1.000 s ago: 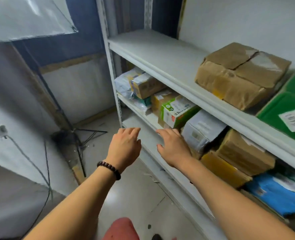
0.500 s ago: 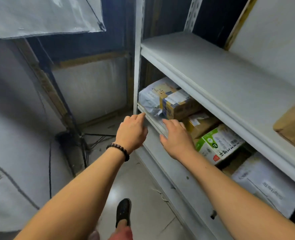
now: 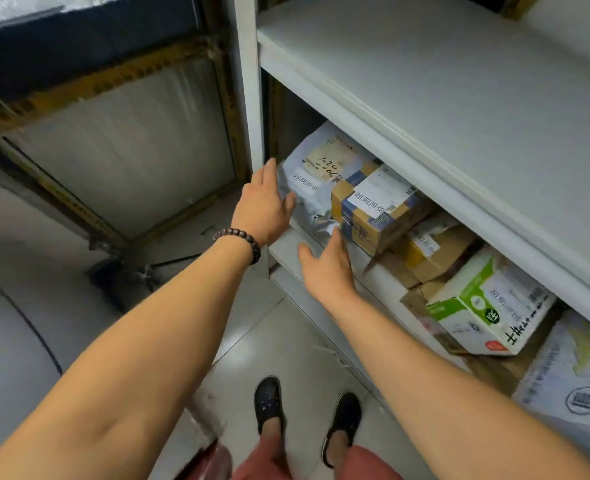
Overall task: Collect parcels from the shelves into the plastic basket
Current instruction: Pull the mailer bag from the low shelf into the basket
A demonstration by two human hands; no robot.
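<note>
A grey plastic mailer parcel (image 3: 316, 174) with white labels lies at the left end of the lower shelf (image 3: 288, 249). A small brown and blue taped box (image 3: 378, 206) leans against its right side. My left hand (image 3: 264, 206), with a bead bracelet on the wrist, reaches with straight fingers to the mailer's left edge and holds nothing. My right hand (image 3: 326, 268) is spread open just below the mailer's front corner, over the shelf lip. No plastic basket is in view.
More parcels fill the lower shelf to the right: a torn brown box (image 3: 432, 251), a green and white carton (image 3: 487, 306), a white mailer (image 3: 574, 375). The upper shelf (image 3: 442, 88) juts out above them. The white shelf post (image 3: 248, 81) stands beside my left hand.
The view has swung left and closer to the shelf end. Both hands have moved forward from the shelf edge to the grey mailer, fingers more spread.
</note>
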